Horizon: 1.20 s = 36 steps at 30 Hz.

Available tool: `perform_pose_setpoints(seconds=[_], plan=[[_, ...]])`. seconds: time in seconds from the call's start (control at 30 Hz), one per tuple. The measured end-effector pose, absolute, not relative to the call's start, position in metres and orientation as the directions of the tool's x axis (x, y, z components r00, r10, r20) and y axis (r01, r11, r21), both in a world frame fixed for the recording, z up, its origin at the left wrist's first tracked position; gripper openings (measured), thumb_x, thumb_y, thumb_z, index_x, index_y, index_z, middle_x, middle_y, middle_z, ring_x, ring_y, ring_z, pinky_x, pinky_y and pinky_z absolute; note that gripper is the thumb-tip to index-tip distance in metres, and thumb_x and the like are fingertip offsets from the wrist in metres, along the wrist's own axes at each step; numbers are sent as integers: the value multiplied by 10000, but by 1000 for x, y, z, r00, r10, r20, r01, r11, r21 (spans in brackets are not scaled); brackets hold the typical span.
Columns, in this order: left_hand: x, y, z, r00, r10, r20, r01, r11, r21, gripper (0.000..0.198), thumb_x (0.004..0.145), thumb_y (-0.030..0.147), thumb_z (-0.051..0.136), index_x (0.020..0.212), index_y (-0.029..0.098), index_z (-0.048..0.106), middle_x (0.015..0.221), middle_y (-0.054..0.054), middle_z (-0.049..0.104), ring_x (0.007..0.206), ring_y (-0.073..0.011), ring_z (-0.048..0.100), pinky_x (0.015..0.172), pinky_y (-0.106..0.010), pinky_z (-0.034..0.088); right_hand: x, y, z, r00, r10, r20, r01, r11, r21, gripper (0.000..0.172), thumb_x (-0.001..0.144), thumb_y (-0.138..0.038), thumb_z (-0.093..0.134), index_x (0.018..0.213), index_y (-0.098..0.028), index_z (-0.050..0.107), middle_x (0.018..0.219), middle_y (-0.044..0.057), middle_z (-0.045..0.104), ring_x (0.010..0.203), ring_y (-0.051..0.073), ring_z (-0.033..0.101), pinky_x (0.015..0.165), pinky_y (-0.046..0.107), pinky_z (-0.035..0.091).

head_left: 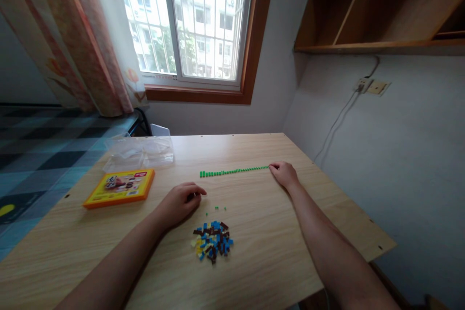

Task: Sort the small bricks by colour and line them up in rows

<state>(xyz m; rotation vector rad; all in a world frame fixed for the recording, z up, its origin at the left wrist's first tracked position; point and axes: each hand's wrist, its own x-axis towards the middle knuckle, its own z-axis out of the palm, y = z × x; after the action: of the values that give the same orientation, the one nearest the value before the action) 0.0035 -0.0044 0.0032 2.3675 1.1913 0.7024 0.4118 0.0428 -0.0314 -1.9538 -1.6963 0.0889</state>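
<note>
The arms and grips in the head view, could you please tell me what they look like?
The left arm and right arm are bare human forearms narrowing to the wrist; no sleeve, watch or bracelet shows. The left grip and right grip are ungloved, five-fingered hands. No cables or markings are visible, though the fingers are too small to rule out a thin ring.
</note>
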Motion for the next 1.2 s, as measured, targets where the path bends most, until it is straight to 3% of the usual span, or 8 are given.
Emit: perform_pose_setpoints(seconds=[0.73,0.9,1.07,1.2], plan=[[4,-5,3,516,819,252,615,-559,557,254,843,245,523,907,199,765,900,-55,723,804,-184,645,763,-292,502,408,41,-31,264,928,264,853,-97,-513,282,870,-291,588,1032,-236,812,1063,51,789,1013,213,724,915,271,525],[5,-5,5,526,813,251,608,-565,557,258,845,248,519,900,197,766,895,-56,722,795,-182,641,764,-295,503,406,38,-30,267,923,277,847,-87,-524,270,855,-282,592,991,-229,820,1012,61,796,945,213,731,867,271,535],[6,-9,8,526,813,250,606,-565,560,246,831,218,525,888,190,764,883,-59,722,808,-184,644,764,-300,503,405,32,-18,239,906,351,831,-4,-556,336,875,-248,528,1060,-161,795,1067,105,779,942,221,710,850,299,529],[8,-12,6,515,817,259,572,-553,606,210,802,190,551,848,193,756,853,-48,725,781,-173,641,741,-286,503,387,21,-4,78,918,388,816,165,-554,281,869,-243,565,1011,-188,801,1018,80,776,828,189,680,761,278,514]])
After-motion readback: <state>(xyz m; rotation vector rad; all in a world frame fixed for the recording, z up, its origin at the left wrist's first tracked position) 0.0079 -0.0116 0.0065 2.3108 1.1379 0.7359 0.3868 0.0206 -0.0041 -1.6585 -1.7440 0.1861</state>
